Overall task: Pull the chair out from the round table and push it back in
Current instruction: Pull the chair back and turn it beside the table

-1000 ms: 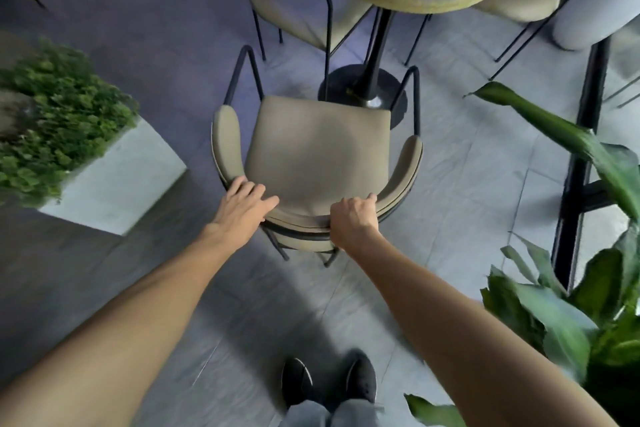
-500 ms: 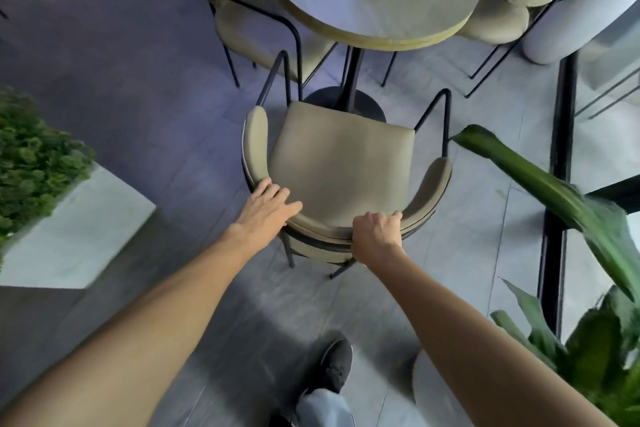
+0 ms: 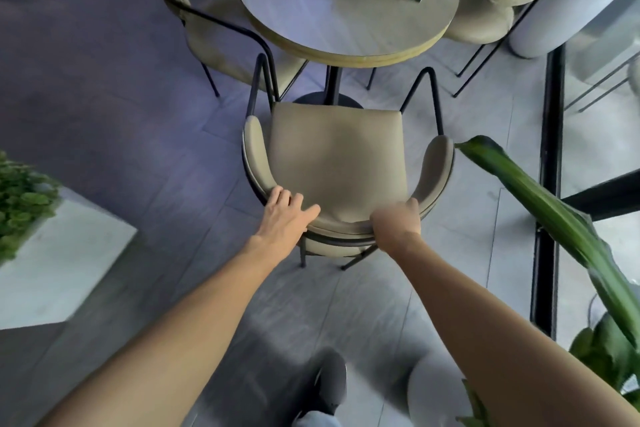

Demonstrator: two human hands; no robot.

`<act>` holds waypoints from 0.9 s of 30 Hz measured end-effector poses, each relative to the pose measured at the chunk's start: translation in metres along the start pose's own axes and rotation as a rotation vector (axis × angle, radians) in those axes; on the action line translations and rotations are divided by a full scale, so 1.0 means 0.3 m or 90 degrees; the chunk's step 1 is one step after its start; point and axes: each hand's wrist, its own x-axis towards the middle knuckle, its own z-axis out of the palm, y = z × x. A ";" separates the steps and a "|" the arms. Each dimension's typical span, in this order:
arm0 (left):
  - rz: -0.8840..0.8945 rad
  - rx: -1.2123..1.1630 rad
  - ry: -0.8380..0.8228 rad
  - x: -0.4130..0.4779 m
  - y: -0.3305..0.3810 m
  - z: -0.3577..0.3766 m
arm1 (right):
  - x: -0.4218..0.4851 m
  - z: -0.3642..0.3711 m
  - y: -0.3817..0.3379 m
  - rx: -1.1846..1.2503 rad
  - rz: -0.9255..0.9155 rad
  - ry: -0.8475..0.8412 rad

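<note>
You have both hands on the curved backrest nearest you, one at each side of its middle, which I judge gives you an even, straight push on the chair [image 3: 337,152] toward the round table [image 3: 346,21]. Your left hand [image 3: 284,215] lies flat with its fingers spread loosely over the top edge, while your right hand [image 3: 398,224] is curled closed over the rim, knuckles up. Beyond them the seat's front edge sits near the table's pedestal, not yet under the top.
</note>
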 end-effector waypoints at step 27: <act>-0.005 0.006 -0.269 0.243 0.177 -0.248 | 0.078 -0.100 0.270 0.007 -0.117 -0.066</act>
